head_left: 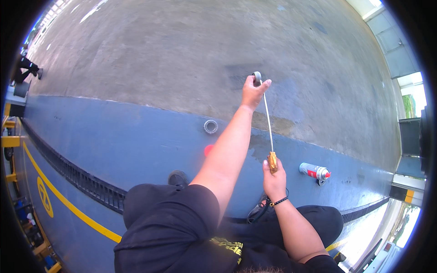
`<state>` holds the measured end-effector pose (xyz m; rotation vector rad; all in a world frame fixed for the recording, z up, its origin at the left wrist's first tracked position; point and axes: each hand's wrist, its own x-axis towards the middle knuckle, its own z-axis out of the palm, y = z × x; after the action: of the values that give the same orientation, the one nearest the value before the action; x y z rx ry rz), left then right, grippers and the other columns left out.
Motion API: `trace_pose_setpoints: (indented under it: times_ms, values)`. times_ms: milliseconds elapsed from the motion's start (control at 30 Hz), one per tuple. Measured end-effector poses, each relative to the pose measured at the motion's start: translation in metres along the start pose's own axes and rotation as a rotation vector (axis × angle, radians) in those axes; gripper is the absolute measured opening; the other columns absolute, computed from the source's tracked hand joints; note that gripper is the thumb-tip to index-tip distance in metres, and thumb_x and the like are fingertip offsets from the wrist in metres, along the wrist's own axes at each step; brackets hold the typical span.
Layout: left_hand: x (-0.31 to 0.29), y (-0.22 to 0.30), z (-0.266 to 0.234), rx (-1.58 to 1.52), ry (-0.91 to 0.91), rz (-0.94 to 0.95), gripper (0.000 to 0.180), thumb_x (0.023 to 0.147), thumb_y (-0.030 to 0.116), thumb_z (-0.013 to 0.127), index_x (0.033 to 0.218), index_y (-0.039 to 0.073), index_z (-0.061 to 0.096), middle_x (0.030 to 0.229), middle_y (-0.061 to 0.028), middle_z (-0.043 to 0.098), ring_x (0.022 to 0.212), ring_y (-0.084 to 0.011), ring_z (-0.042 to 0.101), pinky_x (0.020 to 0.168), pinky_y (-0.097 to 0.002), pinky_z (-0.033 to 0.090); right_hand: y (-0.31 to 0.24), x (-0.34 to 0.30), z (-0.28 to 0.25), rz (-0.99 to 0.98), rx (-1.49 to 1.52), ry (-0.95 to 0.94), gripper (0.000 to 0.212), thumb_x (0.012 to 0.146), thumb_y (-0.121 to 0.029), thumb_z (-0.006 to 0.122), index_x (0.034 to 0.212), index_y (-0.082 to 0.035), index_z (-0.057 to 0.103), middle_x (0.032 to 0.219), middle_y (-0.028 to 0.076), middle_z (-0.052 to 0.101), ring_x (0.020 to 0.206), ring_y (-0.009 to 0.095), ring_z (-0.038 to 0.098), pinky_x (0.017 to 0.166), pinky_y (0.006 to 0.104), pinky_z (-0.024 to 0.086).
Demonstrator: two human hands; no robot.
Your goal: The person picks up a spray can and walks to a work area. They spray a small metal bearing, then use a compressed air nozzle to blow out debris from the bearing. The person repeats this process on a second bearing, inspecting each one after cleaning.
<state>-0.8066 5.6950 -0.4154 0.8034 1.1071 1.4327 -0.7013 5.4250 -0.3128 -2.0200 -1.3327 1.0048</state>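
Observation:
My left hand (254, 94) reaches far forward, its fingers closed around a small grey metal ring (257, 77). A long screwdriver (272, 159) with an amber handle is in my right hand (275, 179), closer to my body. Its thin shaft runs forward, and the tip end meets the ring at my left hand; the exact contact is hidden. Left of my left forearm, a second grey ring-shaped part (210, 127) rests on the blue floor. A red round thing (209, 150) shows partly behind that forearm. To the right lies a spray can (314, 171) on its side.
A small dark round part (321, 182) is by the spray can. Blue painted floor (114, 132) meets grey concrete (173, 54) ahead. A black drain grate (77, 175) and a yellow line (75, 200) run at left. Another person's legs (31, 68) show far left.

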Motion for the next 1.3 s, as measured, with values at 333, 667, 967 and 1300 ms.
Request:
trace_pose_setpoints:
  times_ms: [333,667,967,1300]
  values:
    - [0.000,-0.014,-0.008,0.613,0.049,0.295,0.052,0.085,0.055,0.066,0.100,0.006,0.068,0.103,-0.0128,0.070,0.097,-0.0353,0.064,0.087,-0.0469,0.047,-0.007,0.002,0.000,0.041,0.034,-0.015,0.043,0.099,-0.031,0.064,0.127,0.001,0.059,0.100,0.020,0.071,0.095,0.028,0.069,0.087,0.0375,0.052]
    - [0.007,-0.003,-0.022,0.841,0.038,0.439,0.052,0.085,0.057,0.065,0.097,0.006,0.069,0.094,-0.0127,0.070,0.100,-0.0383,0.061,0.094,-0.0488,0.042,-0.014,0.000,-0.002,0.036,0.030,-0.022,0.037,0.099,-0.029,0.064,0.120,0.002,0.060,0.089,0.012,0.068,0.082,0.017,0.061,0.079,0.0329,0.051]
    - [0.006,-0.008,-0.019,0.835,0.038,0.409,0.051,0.086,0.058,0.065,0.093,0.007,0.069,0.094,-0.0123,0.071,0.106,-0.0369,0.058,0.099,-0.0504,0.038,-0.023,0.000,-0.008,0.095,-0.004,-0.067,0.043,0.098,-0.031,0.062,0.129,-0.001,0.057,0.097,0.023,0.071,0.094,0.039,0.070,0.083,0.0409,0.054]
    - [0.020,0.018,-0.040,-0.548,0.074,-0.273,0.034,0.095,0.049,0.051,0.097,0.017,0.063,0.092,0.0007,0.067,0.106,-0.0149,0.049,0.109,-0.0537,0.014,0.017,0.005,-0.010,0.155,0.103,-0.016,0.037,0.098,-0.014,0.061,0.133,-0.004,0.054,0.114,0.008,0.065,0.095,0.019,0.065,0.073,0.0375,0.060]
